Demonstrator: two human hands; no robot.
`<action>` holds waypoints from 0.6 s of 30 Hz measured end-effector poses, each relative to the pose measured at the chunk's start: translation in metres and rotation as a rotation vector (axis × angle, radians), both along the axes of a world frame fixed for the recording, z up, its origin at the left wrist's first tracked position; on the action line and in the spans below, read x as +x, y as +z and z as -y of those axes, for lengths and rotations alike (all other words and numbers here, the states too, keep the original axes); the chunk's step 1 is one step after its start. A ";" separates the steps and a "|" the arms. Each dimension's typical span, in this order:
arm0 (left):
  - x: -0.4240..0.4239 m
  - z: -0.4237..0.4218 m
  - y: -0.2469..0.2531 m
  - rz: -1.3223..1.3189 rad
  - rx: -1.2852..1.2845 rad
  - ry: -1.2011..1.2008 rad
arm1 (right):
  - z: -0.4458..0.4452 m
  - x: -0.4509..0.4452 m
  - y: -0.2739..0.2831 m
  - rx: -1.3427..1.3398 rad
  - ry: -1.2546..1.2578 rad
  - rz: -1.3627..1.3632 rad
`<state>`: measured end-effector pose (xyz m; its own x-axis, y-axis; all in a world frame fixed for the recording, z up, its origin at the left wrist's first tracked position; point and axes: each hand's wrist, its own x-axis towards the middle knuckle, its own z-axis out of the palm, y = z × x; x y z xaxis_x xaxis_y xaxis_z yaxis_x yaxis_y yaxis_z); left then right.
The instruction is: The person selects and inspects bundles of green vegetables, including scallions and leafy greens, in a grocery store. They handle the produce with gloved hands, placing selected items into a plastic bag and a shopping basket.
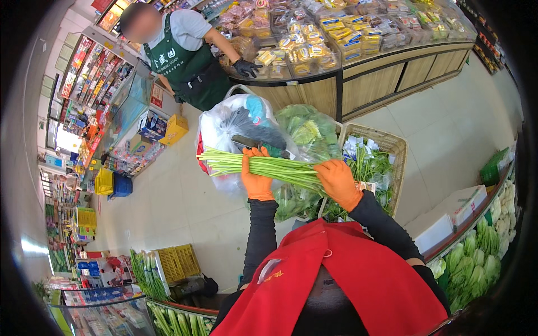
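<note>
A bundle of long green vegetable stalks lies crosswise in front of me, held in both hands. My left hand, in an orange glove, is wrapped around its left part with the thumb upright. My right hand, in a matching glove, grips the bundle near its right end. Behind the stalks stand a large clear plastic bag with dark and white contents and a bag of leafy greens. To the right is a beige plastic crate with leafy herbs inside.
A co-worker in a green apron stands at the upper left beside a wood-panelled display counter of packaged food. White boxes and a vegetable shelf are at the right. A yellow crate stands lower left.
</note>
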<state>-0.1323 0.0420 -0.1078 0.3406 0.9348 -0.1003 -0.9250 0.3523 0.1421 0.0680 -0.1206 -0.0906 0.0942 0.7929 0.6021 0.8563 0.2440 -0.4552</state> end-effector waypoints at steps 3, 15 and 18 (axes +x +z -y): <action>-0.007 -0.004 -0.009 0.028 0.046 -0.008 | 0.016 -0.004 -0.021 -0.187 -0.094 -0.493; 0.027 0.006 -0.007 0.019 0.026 -0.117 | 0.019 -0.016 -0.032 -0.519 0.025 -0.993; 0.026 0.003 -0.014 0.026 0.034 -0.138 | 0.019 -0.014 -0.034 -0.444 0.007 -1.162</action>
<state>-0.1059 0.0390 -0.1219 0.4679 0.8818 -0.0591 -0.8718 0.4715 0.1330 0.0541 -0.1391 -0.1242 0.3861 0.9093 -0.1553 -0.1096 -0.1219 -0.9865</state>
